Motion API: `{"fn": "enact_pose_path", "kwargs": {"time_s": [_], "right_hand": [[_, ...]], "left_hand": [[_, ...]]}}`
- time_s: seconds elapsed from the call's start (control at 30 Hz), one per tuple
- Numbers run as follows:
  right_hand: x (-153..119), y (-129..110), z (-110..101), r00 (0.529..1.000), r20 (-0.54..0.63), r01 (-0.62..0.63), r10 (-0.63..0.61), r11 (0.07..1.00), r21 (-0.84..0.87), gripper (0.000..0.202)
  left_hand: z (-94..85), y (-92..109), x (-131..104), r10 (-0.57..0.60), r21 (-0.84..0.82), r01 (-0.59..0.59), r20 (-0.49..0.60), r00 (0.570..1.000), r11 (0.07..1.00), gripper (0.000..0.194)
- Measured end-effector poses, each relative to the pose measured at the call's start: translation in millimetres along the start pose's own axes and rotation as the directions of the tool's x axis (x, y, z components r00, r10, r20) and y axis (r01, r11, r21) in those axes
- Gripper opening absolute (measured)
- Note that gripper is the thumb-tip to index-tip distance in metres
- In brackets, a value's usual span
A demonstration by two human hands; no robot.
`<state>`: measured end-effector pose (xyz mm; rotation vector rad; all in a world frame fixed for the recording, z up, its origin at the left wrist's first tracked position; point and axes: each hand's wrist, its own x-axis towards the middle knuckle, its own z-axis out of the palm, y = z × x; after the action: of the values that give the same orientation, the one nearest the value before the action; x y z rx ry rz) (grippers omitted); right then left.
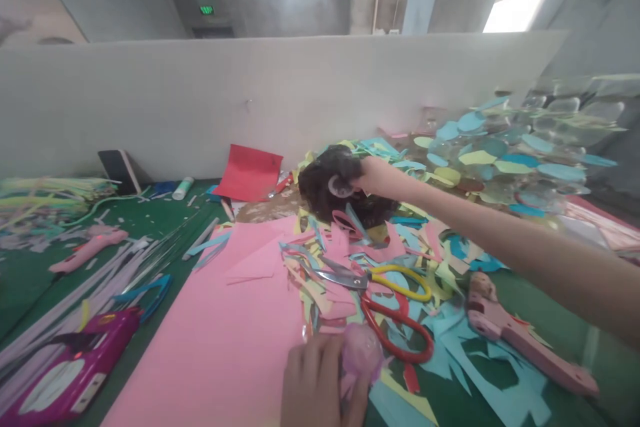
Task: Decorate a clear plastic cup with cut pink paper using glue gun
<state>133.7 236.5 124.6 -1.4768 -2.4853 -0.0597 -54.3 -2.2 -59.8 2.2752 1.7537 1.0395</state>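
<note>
At the bottom centre, my left hand rests by the edge of a pink paper sheet. Its thumb and fingers close round a small, round, pinkish see-through object whose kind is unclear. My right hand stretches forward to a dark, shaggy-looking bundle at the back, its fingertips partly hidden there. A pale ring shows beside those fingers; I cannot tell whether they grip it or the bundle. Between the hands lie scissors with one yellow and one red handle, on paper scraps.
At right lies a pink glue gun; another pink glue gun is at left. A magenta device sits front left. Red paper leans near the white partition. Blue and green paper ovals top several clear containers behind right.
</note>
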Motion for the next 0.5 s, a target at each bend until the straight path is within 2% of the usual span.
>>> {"fn": "enact_pose_path", "kwargs": {"time_s": [0.03,0.1,0.2,0.3,0.37,0.5], "right_hand": [[-9.4,2.6,-11.4,0.999,0.032,-0.021,0.02,0.999,0.035,0.033],[-32.5,5.3,-31.7,0.982,0.09,-0.177,0.164,0.971,0.162,0.039],[-78.4,0.0,-47.1,0.949,0.175,-0.304,0.261,0.901,0.309,0.042],[-128.1,-17.9,-40.3,0.891,0.407,-0.413,0.202,0.734,0.539,0.042],[-153.5,-33.3,-28.2,0.858,0.488,-0.462,0.16,0.657,0.596,0.043],[-172.7,-54.6,-2.0,0.87,0.489,-0.442,0.066,0.547,0.711,0.039]], "left_hand": [[-1.4,1.4,0.8,-0.011,-0.003,0.011,0.011,1.0,1.0,0.025],[-4.3,5.2,2.5,-0.034,-0.001,0.034,0.026,0.999,0.999,0.025],[-9.1,12.6,5.2,-0.076,0.003,0.076,0.048,0.996,0.997,0.022],[-15.4,17.4,7.5,-0.118,-0.007,0.119,0.088,0.989,0.993,0.021],[-20.0,17.1,8.8,-0.109,-0.028,0.114,0.151,0.982,0.993,0.023],[-26.2,12.6,11.1,-0.09,-0.052,0.106,0.252,0.964,0.993,0.026]]}}
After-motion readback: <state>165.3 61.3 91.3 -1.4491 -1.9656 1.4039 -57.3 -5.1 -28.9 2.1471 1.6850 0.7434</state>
